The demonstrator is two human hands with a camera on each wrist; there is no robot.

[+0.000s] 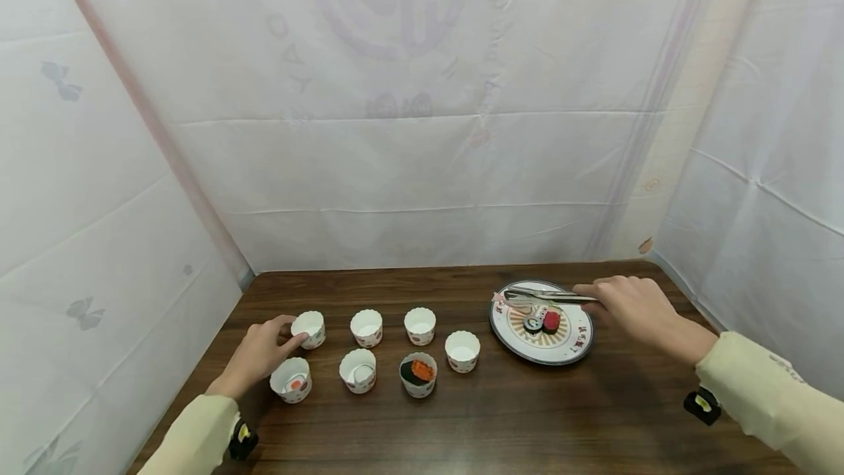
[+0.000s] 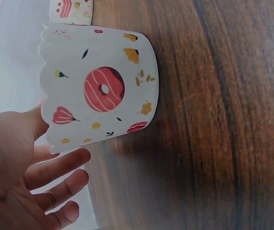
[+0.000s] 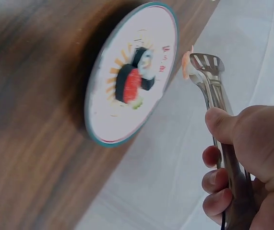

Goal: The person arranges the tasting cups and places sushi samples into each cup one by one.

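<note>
My left hand (image 1: 260, 350) pinches the back-left paper cup (image 1: 310, 330) by its side in the head view. A front-left paper cup (image 1: 291, 380) with an orange-and-white piece inside stands beside the wrist. In the left wrist view, a doughnut-printed cup (image 2: 105, 88) partly covers the thumb and forefinger; the other fingers show bent. My right hand (image 1: 629, 306) grips metal tongs (image 3: 217, 95) above the plate (image 1: 506, 328). At the tongs' tip is an orange-and-white shrimp-like piece (image 3: 185, 67). Red-topped sushi (image 1: 551, 322) and a dark-rimmed sushi roll (image 1: 532, 325) lie on the plate.
More white paper cups stand in two rows to the left of the plate, among them a rear cup (image 1: 420, 325) and one cup (image 1: 461, 352) nearest the plate. Another cup holds orange-topped sushi (image 1: 419, 371). Pale curtains (image 1: 422, 167) enclose the wooden table (image 1: 501, 424).
</note>
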